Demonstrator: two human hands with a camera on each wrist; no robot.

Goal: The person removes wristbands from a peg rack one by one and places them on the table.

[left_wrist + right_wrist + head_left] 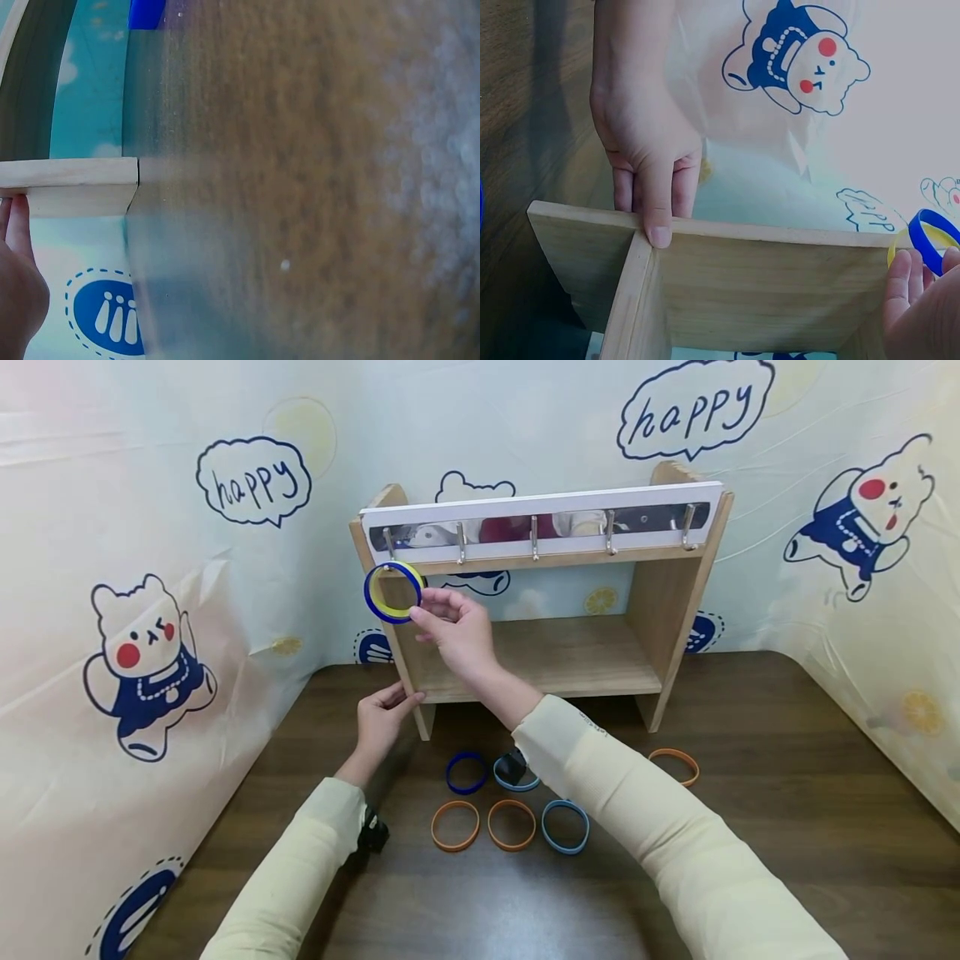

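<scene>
While the fingertips [429, 610] of the right hand [457, 631] pinch the rim of a blue and yellow ring [393, 592], that ring sits up at the leftmost hook [388, 545] of a wooden rack [660, 610], touching or just in front of it; whether it already hangs on the hook cannot be told. The left hand [378, 718] presses against the rack's left side panel, thumb laid along the board's edge and fingers behind it, steadying it. If the pinch lets go before the ring is over the hook's tip, the ring could likely drop to the shelf [555, 664] or roll off onto the dark table [787, 827]. A push sideways could tip the light rack if the left hand eases. Below, six more rings lie on the table: a dark blue ring [467, 772], two light blue, three orange, near the right sleeve [637, 810], which could drag across them.
</scene>
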